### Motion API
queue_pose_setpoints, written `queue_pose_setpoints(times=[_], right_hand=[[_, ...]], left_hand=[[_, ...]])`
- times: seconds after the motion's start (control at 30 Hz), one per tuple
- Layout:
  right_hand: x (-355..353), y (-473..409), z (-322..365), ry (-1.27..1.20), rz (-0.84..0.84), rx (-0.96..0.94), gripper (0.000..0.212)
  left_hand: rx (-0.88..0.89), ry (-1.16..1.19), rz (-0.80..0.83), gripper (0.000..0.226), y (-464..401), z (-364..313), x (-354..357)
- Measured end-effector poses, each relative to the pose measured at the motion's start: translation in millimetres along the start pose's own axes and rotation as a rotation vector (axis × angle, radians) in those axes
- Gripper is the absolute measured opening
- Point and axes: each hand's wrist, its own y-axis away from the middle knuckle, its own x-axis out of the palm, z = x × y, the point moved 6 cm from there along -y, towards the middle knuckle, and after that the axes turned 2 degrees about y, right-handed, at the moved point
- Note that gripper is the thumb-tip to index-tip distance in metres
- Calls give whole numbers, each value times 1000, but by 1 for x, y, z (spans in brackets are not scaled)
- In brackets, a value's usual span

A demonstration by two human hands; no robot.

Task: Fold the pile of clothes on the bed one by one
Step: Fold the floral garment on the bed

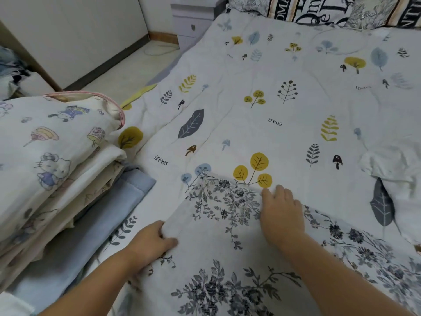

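A white garment with a grey and black floral print (218,242) lies spread across the near part of the bed. My left hand (151,244) grips its left edge, thumb on top of the cloth and fingers under it. My right hand (281,213) lies flat on the garment near its far corner, fingers straight and pressing down. At the right side of the bed sits a crumpled white piece of clothing (391,165).
The bed cover (262,83) is white with leaf and tree prints. A stack of folded cartoon-print cloth (50,147) on a light blue folded blanket (95,226) sits at the left. Patterned pillows (319,10) lie at the head; a white nightstand (193,21) stands beyond.
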Motion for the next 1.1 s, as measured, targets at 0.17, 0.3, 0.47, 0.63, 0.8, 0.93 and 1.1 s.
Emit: queue_pose_setpoints(times=[0.17, 0.3, 0.47, 0.63, 0.8, 0.93, 1.1], right_hand=[[-23, 10, 56, -714, 53, 9, 35], [-17, 19, 98, -1320, 537, 190, 44], [-24, 26, 81, -1338, 494, 271, 48], [-34, 58, 14, -1365, 307, 319, 37], [-29, 105, -48, -1512, 241, 392, 69], [-29, 145, -110, -1532, 168, 437, 72], [-33, 196, -183, -1496, 86, 443, 73]], left_hand=[[223, -134, -44, 15, 20, -28, -5], [423, -346, -78, 19, 50, -75, 5], [494, -445, 173, 31, 90, -114, 29], [493, -683, 335, 76, 130, -129, 47], [603, -544, 398, 37, 174, -169, 96], [639, -517, 462, 47, 207, -203, 146], [719, -426, 626, 51, 240, -238, 211]])
